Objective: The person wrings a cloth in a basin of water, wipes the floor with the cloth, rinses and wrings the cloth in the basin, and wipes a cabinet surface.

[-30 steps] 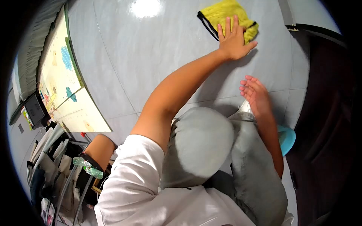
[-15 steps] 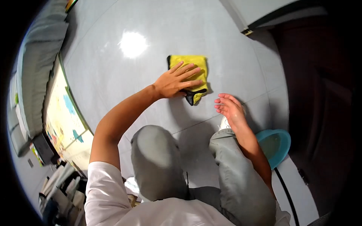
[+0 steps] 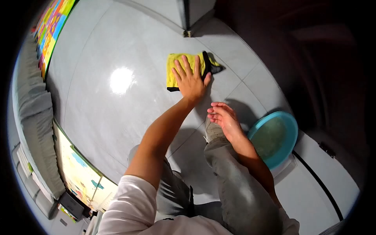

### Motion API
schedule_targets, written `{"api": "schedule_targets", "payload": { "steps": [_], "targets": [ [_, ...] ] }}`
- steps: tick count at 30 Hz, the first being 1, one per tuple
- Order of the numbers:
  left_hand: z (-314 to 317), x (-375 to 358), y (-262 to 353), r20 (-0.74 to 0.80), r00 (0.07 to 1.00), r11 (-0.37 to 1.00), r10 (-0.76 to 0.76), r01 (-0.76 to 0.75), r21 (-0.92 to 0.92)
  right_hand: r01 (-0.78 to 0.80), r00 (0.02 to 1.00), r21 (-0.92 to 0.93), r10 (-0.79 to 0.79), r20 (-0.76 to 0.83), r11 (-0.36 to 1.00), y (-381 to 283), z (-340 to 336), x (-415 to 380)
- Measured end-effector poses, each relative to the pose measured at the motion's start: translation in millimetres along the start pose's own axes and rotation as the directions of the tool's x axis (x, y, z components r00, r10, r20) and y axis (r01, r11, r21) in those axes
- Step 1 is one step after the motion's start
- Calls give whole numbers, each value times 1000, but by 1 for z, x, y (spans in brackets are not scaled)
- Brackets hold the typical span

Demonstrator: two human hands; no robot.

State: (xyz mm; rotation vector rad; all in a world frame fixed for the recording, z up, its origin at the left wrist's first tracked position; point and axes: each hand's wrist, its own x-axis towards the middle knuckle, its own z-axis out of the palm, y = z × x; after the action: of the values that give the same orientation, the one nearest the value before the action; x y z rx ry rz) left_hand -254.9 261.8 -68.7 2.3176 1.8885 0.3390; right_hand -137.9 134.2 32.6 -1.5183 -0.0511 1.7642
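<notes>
A yellow cloth (image 3: 173, 80) with black edging lies on the grey tiled floor (image 3: 129, 47). My left hand (image 3: 192, 81) rests flat on top of it, fingers spread, the thumb over the black edge. One dark corner of the cloth sticks out to the right. Closer to me, my right hand (image 3: 227, 119) hovers above my shoe (image 3: 214, 131), fingers loosely curved and slightly apart, holding nothing. To its right stands a light-blue basin (image 3: 291, 133) with cloudy water in it.
A white cabinet corner (image 3: 203, 11) stands at the top. Dark furniture or a door (image 3: 313, 78) fills the right side. At left are a colourful mat (image 3: 55, 29), a grey fabric skirt (image 3: 37, 121) and a patterned cream panel (image 3: 80, 166).
The view has turned. My left hand and the cloth have moved across the floor towards the cabinet corner, and the cloth has turned, its dark corner now pointing right. The basin shows more fully.
</notes>
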Motion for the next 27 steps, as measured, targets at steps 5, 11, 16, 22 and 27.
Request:
{"api": "schedule_targets", "payload": {
  "steps": [5,11,16,22,27],
  "targets": [
    [30,57,53,-122,991,995,-59,50,-81,22,998,12,-21,-57,1000,0,-26,-13],
    [21,35,89,148,750,764,644,-622,-175,-20,995,61,26,-97,998,22,-54,-27],
    [31,30,62,68,261,261,963,-841,-474,-34,998,68,37,-43,997,23,-57,-28],
    [29,120,52,26,693,692,720,-716,-88,-32,999,43,33,-34,999,25,-64,-41],
    [55,70,138,55,942,939,331,-335,80,41,999,27,-41,12,999,36,-69,-53]
  ]
}}
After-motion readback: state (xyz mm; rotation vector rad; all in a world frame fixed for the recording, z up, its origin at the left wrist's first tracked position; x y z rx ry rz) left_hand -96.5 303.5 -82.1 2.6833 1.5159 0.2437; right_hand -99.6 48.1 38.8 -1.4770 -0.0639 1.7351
